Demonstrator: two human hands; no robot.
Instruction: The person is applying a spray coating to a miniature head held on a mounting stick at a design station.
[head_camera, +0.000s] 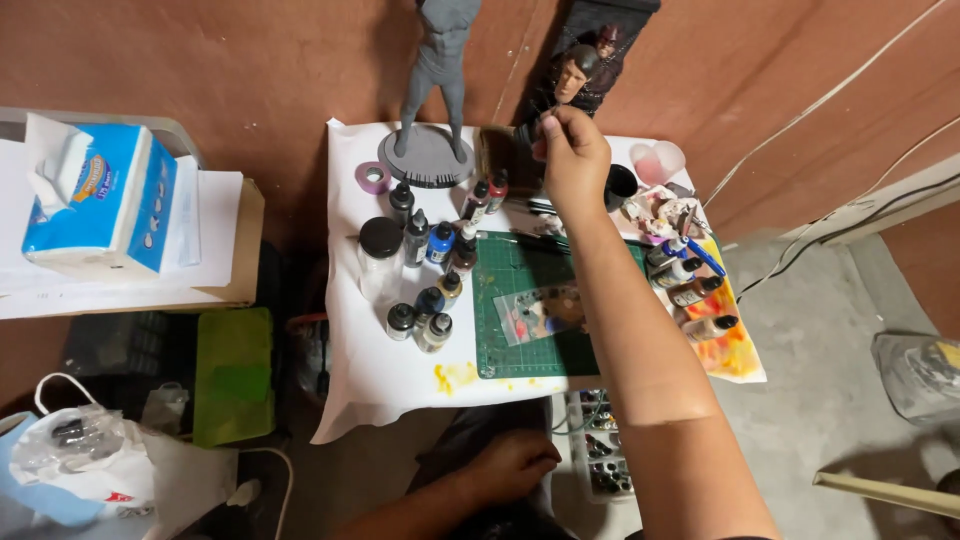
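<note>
Two hands, one raised at a cluttered paint table.
Right hand (573, 160), upper centre of frame, fingers pinched together on a small dark object, blurred; just beside it a painted bust (575, 75); left hand (512, 465) rests loosely curled at bottom centre, holding nothing; paint bottles (430, 270) left of the green cutting mat (525, 330).

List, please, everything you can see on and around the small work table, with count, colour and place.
figurine: one, grey, round base, table's far edge
tape roll: one, purple, beside the base
paint bottles: about a dozen, dark caps, table's middle
cutting mat: one, green, table's centre
tissue box: one, blue and white, left shelf
painted head: one, dark hair, far wall
right hand: raised, fingers pinched on a small dark thing
left hand: resting on lap
</note>
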